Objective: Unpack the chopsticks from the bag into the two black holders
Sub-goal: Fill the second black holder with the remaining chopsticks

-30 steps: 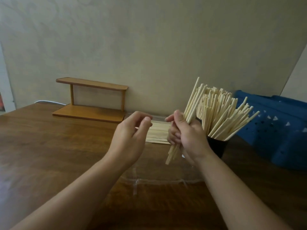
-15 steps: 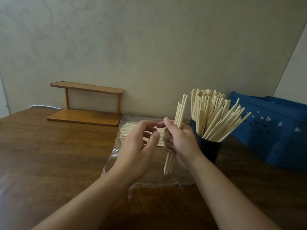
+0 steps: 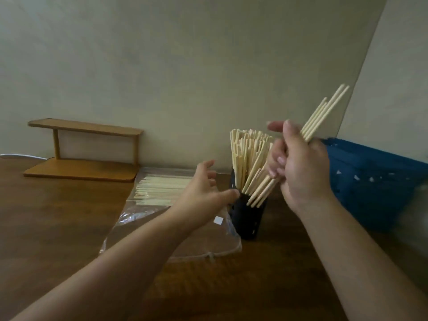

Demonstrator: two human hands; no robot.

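Observation:
My right hand (image 3: 301,165) grips a small bundle of pale wooden chopsticks (image 3: 324,114), tilted with the tops up to the right and the lower ends in front of the black holder (image 3: 246,218). That holder stands on the wooden table and is packed with upright chopsticks (image 3: 247,156). My left hand (image 3: 203,195) hovers with fingers spread and holds nothing, its thumb close to the holder's rim, above the clear plastic bag (image 3: 143,218). More chopsticks (image 3: 159,188) lie flat in the bag's far end. Only one black holder is in view.
A low wooden two-tier shelf (image 3: 81,158) stands against the wall at the back left. A blue perforated plastic basket (image 3: 375,179) sits to the right of the holder. The brown table (image 3: 58,228) stretches left and toward me.
My right hand has lifted the bundle up and to the right, tilting it over the holder. My left hand let go of the bundle, opened and moved toward the bag. The view shifted left.

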